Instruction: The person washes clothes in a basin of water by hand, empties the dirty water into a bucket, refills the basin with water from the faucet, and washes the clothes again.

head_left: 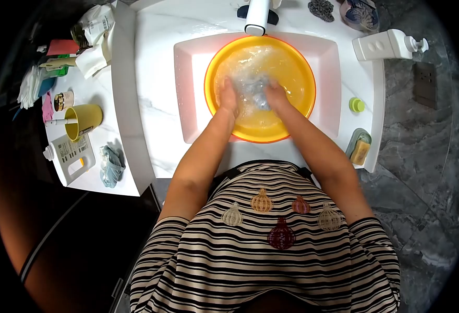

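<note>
A yellow basin (300, 68) with an orange rim sits in the white sink (328, 94), holding cloudy, sudsy water. A wet grey-blue cloth (261, 94) lies in the water between my two hands. On its left side is my left hand (228, 98), partly under water, its fingers blurred by water and motion. At the cloth's right edge my right hand (275, 95) touches it, the fingers also blurred and partly submerged. How firmly either hand grips the cloth is not visible.
A white faucet (257, 18) stands behind the basin. On the right are a white pump bottle (383, 46), a green cap (356, 105) and a soap dish (353, 148). On the left are a yellow cup (91, 116), a white jug (65, 151) and a bagged item (111, 167).
</note>
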The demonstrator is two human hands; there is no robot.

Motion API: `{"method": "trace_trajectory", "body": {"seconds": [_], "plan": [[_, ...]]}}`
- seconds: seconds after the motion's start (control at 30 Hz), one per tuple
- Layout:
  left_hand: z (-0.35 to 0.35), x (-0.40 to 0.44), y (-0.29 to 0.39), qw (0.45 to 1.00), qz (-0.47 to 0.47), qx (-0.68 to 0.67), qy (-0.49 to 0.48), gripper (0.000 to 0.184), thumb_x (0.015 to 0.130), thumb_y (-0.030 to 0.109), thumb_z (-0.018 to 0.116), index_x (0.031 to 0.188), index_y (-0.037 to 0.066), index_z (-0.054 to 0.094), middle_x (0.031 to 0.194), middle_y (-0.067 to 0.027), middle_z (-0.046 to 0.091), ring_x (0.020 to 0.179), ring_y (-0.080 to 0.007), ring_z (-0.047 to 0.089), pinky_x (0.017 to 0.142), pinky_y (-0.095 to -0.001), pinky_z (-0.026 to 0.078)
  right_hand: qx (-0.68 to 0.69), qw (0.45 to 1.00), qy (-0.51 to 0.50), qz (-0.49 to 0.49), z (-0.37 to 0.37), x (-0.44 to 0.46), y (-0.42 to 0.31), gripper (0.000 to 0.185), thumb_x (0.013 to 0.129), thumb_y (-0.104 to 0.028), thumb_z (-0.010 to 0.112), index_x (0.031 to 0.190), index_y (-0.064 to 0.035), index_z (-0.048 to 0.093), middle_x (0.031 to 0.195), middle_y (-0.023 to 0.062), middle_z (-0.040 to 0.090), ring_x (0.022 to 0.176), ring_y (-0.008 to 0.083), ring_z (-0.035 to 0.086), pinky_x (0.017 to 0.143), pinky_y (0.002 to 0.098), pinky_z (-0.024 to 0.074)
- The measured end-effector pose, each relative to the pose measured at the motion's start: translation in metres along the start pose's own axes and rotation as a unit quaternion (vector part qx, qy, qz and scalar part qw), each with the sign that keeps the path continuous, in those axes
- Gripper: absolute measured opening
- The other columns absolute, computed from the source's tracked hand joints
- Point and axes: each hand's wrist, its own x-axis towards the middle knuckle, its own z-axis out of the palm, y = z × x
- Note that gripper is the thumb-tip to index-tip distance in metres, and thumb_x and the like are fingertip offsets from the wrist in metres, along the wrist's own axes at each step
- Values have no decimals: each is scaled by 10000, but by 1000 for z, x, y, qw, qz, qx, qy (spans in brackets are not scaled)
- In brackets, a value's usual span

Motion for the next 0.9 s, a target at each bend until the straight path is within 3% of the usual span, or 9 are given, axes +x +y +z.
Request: {"method": "trace_trajectory", "body": {"seconds": [0.07, 0.13, 0.2, 0.4, 0.57, 0.73, 0.8, 0.87, 0.9], "plan": [[17, -19, 29, 997, -73, -37, -5, 525, 943, 468, 355, 1238, 50, 474, 1102, -165, 571, 971, -286, 560, 849, -420, 453, 110, 973, -202, -17, -8, -25, -35, 377, 793, -137, 540, 1158, -43, 556, 1045, 179, 598, 919, 258, 600, 806, 332, 470], [18, -23, 43, 986, -146, -76, -11, 549, 943, 505, 329, 1223, 58, 480, 1062, -142, 586, 933, -276, 570, 812, -415, 472, 62, 958, -260, -102, -30, -65, -86, 314, 777, -165, 563, 1063, -37, 586, 975, 156, 603, 883, 252, 592, 785, 314, 470], [8, -13, 44, 964, -247, -38, -91, 568, 938, 558, 287, 1164, 86, 507, 1040, -105, 586, 800, -250, 580, 759, -383, 498, -15, 937, -248, -246, -25, -87, -92, 242, 759, -189, 601, 950, -40, 594, 917, 147, 594, 817, 279, 596, 723, 336, 482], [10, -25, 28, 971, -193, -81, -119, 518, 937, 540, 303, 981, 103, 577, 846, -93, 596, 755, -243, 576, 699, -382, 501, -146, 907, -118, -376, -19, -93, -113, 185, 773, -267, 602, 795, -83, 606, 821, 124, 612, 710, 339, 588, 637, 415, 481], [40, -49, 28, 967, -215, -104, -92, 491, 940, 498, 314, 1021, 85, 566, 955, -108, 608, 867, -262, 590, 783, -386, 502, -220, 943, -110, -225, -30, -37, -103, 345, 854, -375, 445, 822, -95, 643, 860, 120, 651, 770, 314, 621, 708, 416, 489], [44, -68, 36, 952, -273, -116, -77, 504, 959, 439, 275, 1120, 43, 542, 1040, -119, 621, 925, -280, 612, 850, -408, 497, -206, 968, -89, -112, -56, 10, -70, 345, 861, -387, 496, 885, -77, 646, 895, 165, 639, 842, 331, 609, 784, 403, 475], [31, -53, 37, 990, -107, -84, -48, 561, 968, 460, 238, 1255, 29, 454, 1151, -123, 578, 986, -291, 596, 895, -424, 474, -132, 980, -111, -101, -49, 18, -57, 328, 859, -371, 528, 948, -78, 647, 961, 178, 630, 905, 328, 601, 825, 392, 467], [18, -43, 35, 984, -123, -91, -96, 529, 977, 410, 312, 1331, 20, 365, 1234, -152, 525, 1072, -304, 560, 948, -431, 438, -92, 976, 33, -194, -45, 14, -37, 346, 821, -309, 611, 1091, -93, 608, 1148, 179, 564, 1041, 317, 552, 900, 373, 436], [13, -38, 25, 995, -11, 83, -55, 520, 943, 366, 409, 1314, 2, 381, 1239, -182, 514, 1101, -315, 538, 944, -420, 432, -94, 977, 36, -190, -46, 4, -31, 346, 821, -309, 611, 1091, -93, 608, 1148, 179, 564, 1041, 317, 552, 900, 373, 436]]}}
